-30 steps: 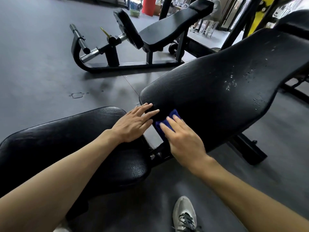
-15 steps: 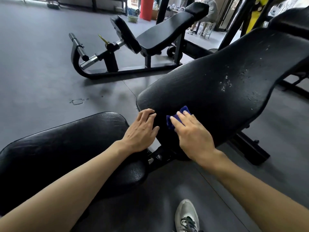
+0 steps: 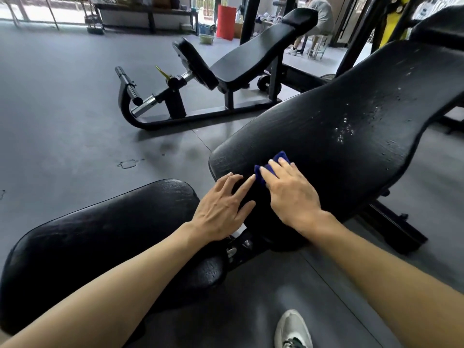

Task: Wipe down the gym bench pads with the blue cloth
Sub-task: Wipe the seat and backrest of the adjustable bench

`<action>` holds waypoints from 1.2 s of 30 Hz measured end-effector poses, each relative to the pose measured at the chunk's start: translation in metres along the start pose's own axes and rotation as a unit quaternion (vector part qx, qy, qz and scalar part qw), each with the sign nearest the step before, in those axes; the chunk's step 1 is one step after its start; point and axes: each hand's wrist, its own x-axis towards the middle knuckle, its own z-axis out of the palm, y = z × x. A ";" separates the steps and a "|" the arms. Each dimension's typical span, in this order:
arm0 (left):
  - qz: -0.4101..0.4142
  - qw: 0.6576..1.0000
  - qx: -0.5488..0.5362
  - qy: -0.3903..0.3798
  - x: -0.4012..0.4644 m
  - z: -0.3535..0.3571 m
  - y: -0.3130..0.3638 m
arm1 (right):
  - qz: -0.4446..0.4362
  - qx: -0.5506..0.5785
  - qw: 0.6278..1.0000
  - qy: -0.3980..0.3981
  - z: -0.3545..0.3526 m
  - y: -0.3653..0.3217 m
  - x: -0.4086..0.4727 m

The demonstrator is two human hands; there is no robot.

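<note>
A black inclined back pad (image 3: 339, 121) rises to the upper right, with white droplets on its upper part. The black seat pad (image 3: 105, 234) lies at lower left. My right hand (image 3: 291, 194) presses a folded blue cloth (image 3: 272, 164) flat onto the lower end of the back pad; only the cloth's far edge shows past my fingers. My left hand (image 3: 223, 209) rests beside it with fingers spread on the pad's lower edge, holding nothing.
A second black bench machine (image 3: 226, 71) with a bar stands on the grey floor behind. A person (image 3: 319, 18) sits on a stool at the back. The bench's black base foot (image 3: 391, 229) lies at right. My shoe (image 3: 292, 330) is at the bottom.
My right hand has slid the cloth up the back pad, away from its lower edge. My left hand's fingers have spread a little and stayed near the pad's end.
</note>
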 end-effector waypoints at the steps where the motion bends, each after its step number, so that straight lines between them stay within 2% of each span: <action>1: -0.010 1.000 0.001 0.001 0.003 0.000 0.004 | 0.017 0.010 1.000 -0.018 -0.001 -0.004 0.018; 4: -0.031 0.999 -0.021 0.035 0.011 0.003 0.017 | 0.027 -0.011 0.999 -0.031 -0.001 -0.002 0.012; 6: -0.015 0.997 -0.036 0.072 0.013 0.009 0.026 | 0.007 -0.025 1.000 0.011 -0.004 0.012 -0.035; 9: 0.017 0.994 -0.069 0.081 0.015 0.015 0.043 | -0.022 -0.038 0.998 0.035 -0.012 0.032 -0.092; 13: -0.002 0.997 -0.052 0.060 0.012 0.025 0.060 | -0.014 -0.045 0.998 0.051 -0.009 0.035 -0.051; 17: -0.019 0.998 -0.027 0.053 0.010 0.026 0.059 | 0.029 -0.015 0.999 -0.018 -0.010 0.029 0.010; 22: -0.019 0.996 -0.037 0.075 0.008 0.031 0.062 | -0.021 -0.021 0.998 0.063 -0.014 0.046 -0.075; 25: -0.022 0.996 -0.034 0.075 0.008 0.032 0.060 | -0.017 -0.029 0.997 0.068 -0.012 0.055 -0.069; 30: -0.022 0.998 -0.020 0.054 0.008 0.028 0.061 | 0.035 -0.009 0.999 -0.020 -0.015 0.039 0.017; 32: -0.024 0.998 -0.021 0.052 0.007 0.029 0.060 | 0.035 -0.019 0.999 -0.015 -0.016 0.045 0.003; 34: -0.028 0.997 -0.025 0.062 0.008 0.031 0.060 | 0.010 -0.031 0.999 0.036 -0.017 0.054 -0.041; 36: -0.032 0.997 -0.031 0.068 0.007 0.031 0.061 | -0.009 -0.032 0.998 0.054 -0.020 0.061 -0.084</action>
